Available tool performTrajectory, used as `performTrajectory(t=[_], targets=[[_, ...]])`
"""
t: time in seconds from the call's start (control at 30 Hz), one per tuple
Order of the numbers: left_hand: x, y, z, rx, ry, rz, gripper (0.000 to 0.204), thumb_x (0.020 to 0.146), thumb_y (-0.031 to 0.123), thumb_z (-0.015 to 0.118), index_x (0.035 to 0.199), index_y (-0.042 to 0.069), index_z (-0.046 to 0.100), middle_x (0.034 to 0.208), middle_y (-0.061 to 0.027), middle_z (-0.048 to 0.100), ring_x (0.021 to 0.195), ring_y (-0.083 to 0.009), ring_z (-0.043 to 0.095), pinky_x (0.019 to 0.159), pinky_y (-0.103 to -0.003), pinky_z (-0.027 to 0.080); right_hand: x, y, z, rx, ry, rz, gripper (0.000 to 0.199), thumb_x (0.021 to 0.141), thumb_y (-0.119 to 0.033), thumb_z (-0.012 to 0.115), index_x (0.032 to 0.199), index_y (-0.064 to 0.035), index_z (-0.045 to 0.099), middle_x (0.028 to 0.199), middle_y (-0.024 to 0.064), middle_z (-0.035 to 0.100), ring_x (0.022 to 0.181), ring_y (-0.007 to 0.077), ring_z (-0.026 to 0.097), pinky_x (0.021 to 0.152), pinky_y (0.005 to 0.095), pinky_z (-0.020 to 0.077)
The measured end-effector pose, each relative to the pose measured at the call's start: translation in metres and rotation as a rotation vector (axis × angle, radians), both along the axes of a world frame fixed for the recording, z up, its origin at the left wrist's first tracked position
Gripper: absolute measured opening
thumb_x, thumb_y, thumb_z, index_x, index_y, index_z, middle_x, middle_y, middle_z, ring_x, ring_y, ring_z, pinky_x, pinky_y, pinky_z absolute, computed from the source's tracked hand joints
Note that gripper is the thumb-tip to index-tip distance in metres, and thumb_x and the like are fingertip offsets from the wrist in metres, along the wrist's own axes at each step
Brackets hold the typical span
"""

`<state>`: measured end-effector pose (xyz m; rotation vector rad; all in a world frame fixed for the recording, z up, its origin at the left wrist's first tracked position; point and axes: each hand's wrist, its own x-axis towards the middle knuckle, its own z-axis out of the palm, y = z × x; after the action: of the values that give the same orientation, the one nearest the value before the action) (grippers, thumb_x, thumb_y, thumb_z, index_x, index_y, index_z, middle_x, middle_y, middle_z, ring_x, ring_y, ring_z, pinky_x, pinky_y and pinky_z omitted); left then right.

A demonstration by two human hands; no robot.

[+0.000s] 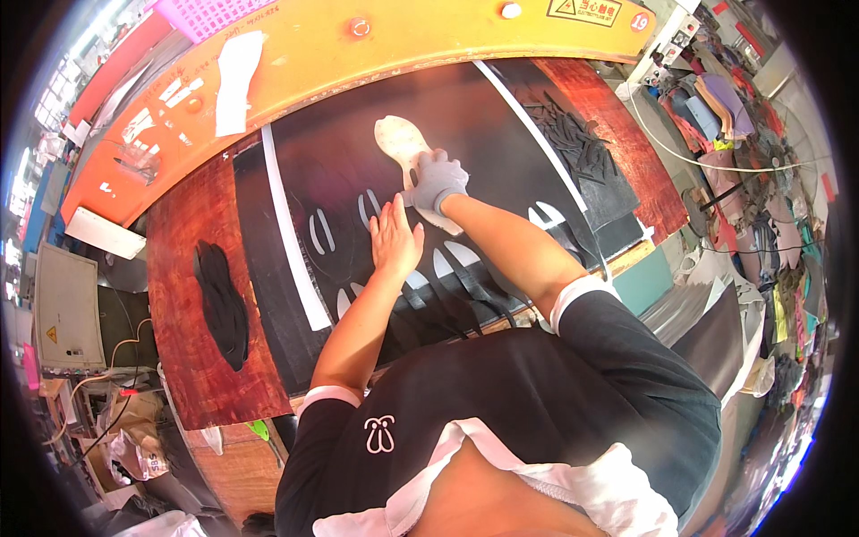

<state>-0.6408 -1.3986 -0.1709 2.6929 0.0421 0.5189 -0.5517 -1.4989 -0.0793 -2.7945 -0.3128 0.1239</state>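
A cream shoe-sole-shaped piece (401, 137) with small dark dots stands or lies on a black sheet (318, 179). My right hand (436, 182), in a grey glove, is closed round the narrow middle of the piece and covers that part. Bare, with fingers stretched out, my left hand (395, 240) rests on the black sheet just left of the piece's near end. Curved cut-out openings (320, 233) show pale slits left of my hand. More cut openings (456, 257) and black strips lie along the sheet's near edge.
An orange machine beam (313, 67) spans the far side. White strips (291, 242) run along both sides of the sheet. Black sole-shaped pieces (220, 304) are stacked on the red board at left. Black scraps (573, 134) heap at the far right, beyond which hang coloured materials (716, 103).
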Motion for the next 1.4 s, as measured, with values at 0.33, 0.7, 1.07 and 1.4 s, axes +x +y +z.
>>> performTrajectory(t=[0.33, 0.7, 1.07, 1.4], targets=[[0.001, 0.0, -0.001, 0.18, 0.06, -0.006, 0.061, 0.089, 0.028, 0.053, 0.142, 0.007, 0.032, 0.141, -0.0156, 0.04, 0.135, -0.0308, 0.031, 0.111, -0.052, 0.02, 0.015, -0.014, 0.01, 0.175, 0.093, 0.007, 0.082, 0.059, -0.05, 0.07, 0.129, -0.013, 0.05, 0.131, 0.0119, 0.045, 0.118, 0.0306, 0.05, 0.093, 0.0398, 0.0469], [0.005, 0.0, 0.006, 0.21, 0.073, -0.022, 0.044, 0.091, 0.026, 0.051, 0.133, 0.014, 0.048, 0.147, -0.0093, 0.033, 0.136, -0.0301, 0.028, 0.11, -0.053, 0.021, 0.054, -0.042, 0.003, 0.548, 0.237, 0.146, 0.08, 0.064, -0.051, 0.066, 0.129, -0.0075, 0.051, 0.12, 0.0185, 0.057, 0.106, 0.0299, 0.06, 0.088, 0.0346, 0.0474], [0.01, -0.007, 0.007, 0.177, 0.024, -0.166, 0.04, 0.09, 0.025, 0.052, 0.127, 0.013, 0.053, 0.142, -0.0036, 0.043, 0.135, -0.0261, 0.033, 0.11, -0.054, 0.021, 0.074, -0.078, 0.001, 1.062, 0.233, 0.103, 0.061, 0.071, -0.034, 0.069, 0.121, -0.0007, 0.055, 0.089, 0.0107, 0.066, 0.072, 0.0176, 0.064, 0.066, 0.0264, 0.0498], [0.018, -0.005, 0.01, 0.163, -0.025, -0.173, 0.039, 0.087, 0.023, 0.056, 0.124, 0.012, 0.055, 0.139, -0.0044, 0.046, 0.133, -0.0266, 0.035, 0.11, -0.055, 0.021, 0.066, -0.077, -0.005, 0.042, -0.157, 0.041, 0.075, 0.064, -0.05, 0.07, 0.126, -0.0128, 0.052, 0.138, 0.0157, 0.041, 0.12, 0.0384, 0.045, 0.095, 0.046, 0.0433]])
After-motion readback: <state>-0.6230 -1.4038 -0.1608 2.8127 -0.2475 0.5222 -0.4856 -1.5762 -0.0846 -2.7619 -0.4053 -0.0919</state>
